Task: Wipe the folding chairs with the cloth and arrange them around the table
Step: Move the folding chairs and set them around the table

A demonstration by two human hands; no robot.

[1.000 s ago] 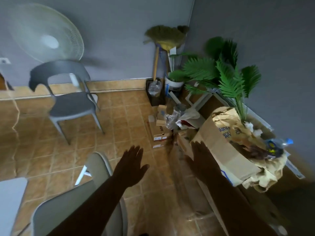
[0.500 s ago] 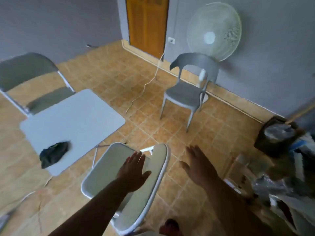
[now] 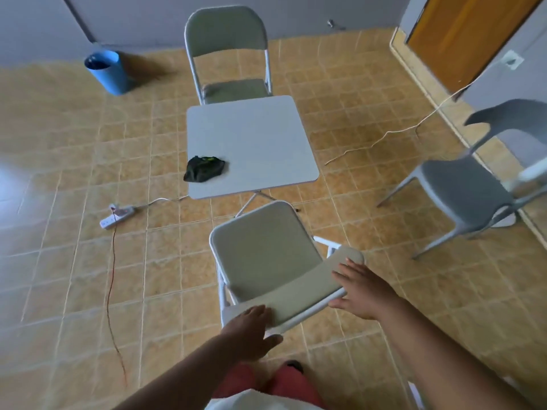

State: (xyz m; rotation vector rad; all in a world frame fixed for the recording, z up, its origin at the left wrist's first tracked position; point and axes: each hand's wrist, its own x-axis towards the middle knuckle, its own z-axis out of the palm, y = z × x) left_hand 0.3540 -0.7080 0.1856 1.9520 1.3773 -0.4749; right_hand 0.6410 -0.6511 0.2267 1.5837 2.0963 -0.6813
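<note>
A grey folding chair (image 3: 266, 255) stands unfolded right in front of me, its seat facing the small white table (image 3: 266, 137). My left hand (image 3: 251, 324) lies over the left end of its backrest, thumb under the edge. My right hand (image 3: 364, 288) holds the right end the same way, fingers spread on top. A dark crumpled cloth (image 3: 204, 173) lies on the table's near left part. A second folding chair (image 3: 228, 39) stands at the table's far side, its seat partly under the tabletop.
A grey plastic chair (image 3: 464, 187) stands to the right near the wall. A blue bucket (image 3: 106, 71) sits at the far left. A power strip (image 3: 117, 216) and a thin red wire (image 3: 111, 291) lie on the floor left; a white cable (image 3: 384, 134) runs right toward the orange door (image 3: 461, 34).
My view has swung left from the cluttered corner to the table. Both hands, hovering open before, now rest on the near folding chair's backrest.
</note>
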